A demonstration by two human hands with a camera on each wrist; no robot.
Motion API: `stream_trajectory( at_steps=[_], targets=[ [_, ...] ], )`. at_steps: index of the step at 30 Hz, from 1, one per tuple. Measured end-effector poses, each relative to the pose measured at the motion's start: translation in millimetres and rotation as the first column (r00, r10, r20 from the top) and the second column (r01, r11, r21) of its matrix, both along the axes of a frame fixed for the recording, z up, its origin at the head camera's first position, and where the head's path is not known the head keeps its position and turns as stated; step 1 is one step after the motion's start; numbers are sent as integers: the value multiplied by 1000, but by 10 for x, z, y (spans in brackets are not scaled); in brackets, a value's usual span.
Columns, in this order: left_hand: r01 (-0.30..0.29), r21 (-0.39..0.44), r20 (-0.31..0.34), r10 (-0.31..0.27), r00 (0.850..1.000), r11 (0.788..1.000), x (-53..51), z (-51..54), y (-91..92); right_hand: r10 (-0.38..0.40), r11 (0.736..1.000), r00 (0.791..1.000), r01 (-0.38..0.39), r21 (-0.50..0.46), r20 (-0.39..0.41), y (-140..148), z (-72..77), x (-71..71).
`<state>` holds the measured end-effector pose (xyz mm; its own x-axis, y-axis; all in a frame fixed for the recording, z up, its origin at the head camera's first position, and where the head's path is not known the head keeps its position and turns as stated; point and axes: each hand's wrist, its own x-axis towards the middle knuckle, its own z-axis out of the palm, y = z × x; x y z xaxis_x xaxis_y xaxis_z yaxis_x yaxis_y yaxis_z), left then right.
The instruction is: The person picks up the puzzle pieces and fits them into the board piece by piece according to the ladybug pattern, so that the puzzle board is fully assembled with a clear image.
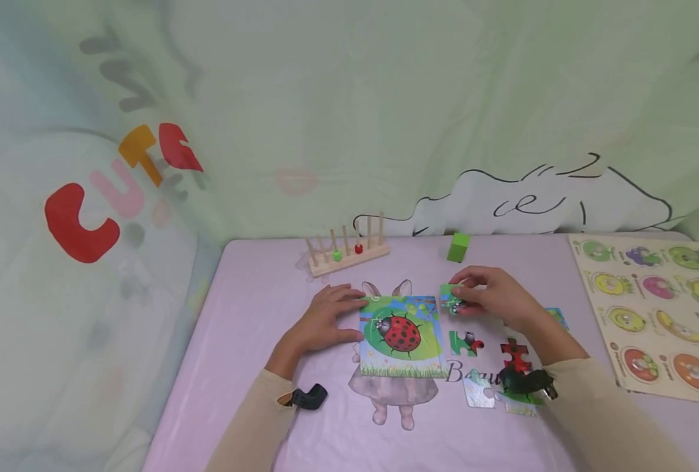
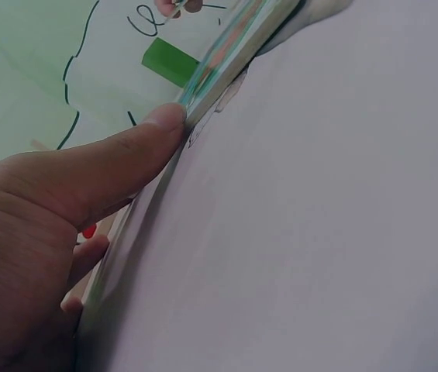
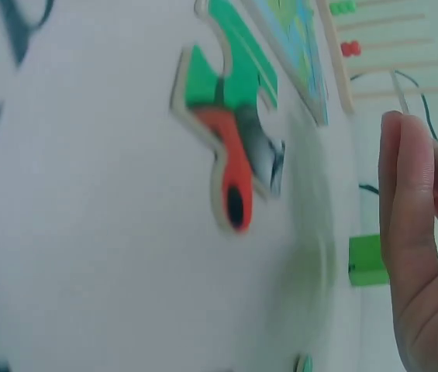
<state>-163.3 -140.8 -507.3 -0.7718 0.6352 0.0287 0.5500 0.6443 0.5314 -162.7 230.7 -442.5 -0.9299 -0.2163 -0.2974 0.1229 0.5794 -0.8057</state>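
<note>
Your right hand (image 1: 494, 298), thumb and fingers together, pinches a green-and-blue puzzle piece (image 1: 446, 299); you hold it just beside the upper right corner of the ladybug picture (image 1: 401, 334), though whether it touches the tablecloth (image 1: 237, 341) cannot be told; your left hand (image 1: 324, 318), its fingers apart and clamped on nothing, touches the picture's left edge. The step in hand, judging by this layout, is the placing of a single piece at the picture's right side; the next move seems to call for lowering that piece flat, turned so that its cut edge faces its neighbour, before you loosen the pinch. Below the held piece, and apart from it, lies the black-and-red piece (image 1: 463, 344); farther right lies the red spotted piece (image 1: 515, 354); nearer you lies the pale piece (image 1: 479, 391). Outermost stand the green block (image 1: 458, 247) and the peg stand (image 1: 349, 262); the fruit board (image 1: 623, 295) lies at far right.
</note>
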Motion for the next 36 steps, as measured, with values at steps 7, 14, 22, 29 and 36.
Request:
stream_trajectory(
  at_steps=[7, 14, 22, 29, 36],
  targets=[
    [11, 3, 6, -11, 1000, 1000, 14, 24, -15, 10, 1000, 1000, -9, 26, -23, -181, 7, 9],
    [7, 17, 4, -7, 1000, 1000, -2, -2, -22, 6, 999, 1000, -5, -44, 24, -350, -36, -19],
    [15, 24, -11, -15, 1000, 1000, -11, 0, -21, -13, 986, 993, 33, -163, 121, -540, -34, -43],
    [19, 30, -24, -18, 1000, 999, -15, -6, -27, -6, 988, 991, 26, -151, 132, -707, -74, -62],
    [21, 36, -18, -20, 1000, 999, -13, 1, -27, -16, 975, 987, 51, -215, 163, -840, -135, -72]
  ],
)
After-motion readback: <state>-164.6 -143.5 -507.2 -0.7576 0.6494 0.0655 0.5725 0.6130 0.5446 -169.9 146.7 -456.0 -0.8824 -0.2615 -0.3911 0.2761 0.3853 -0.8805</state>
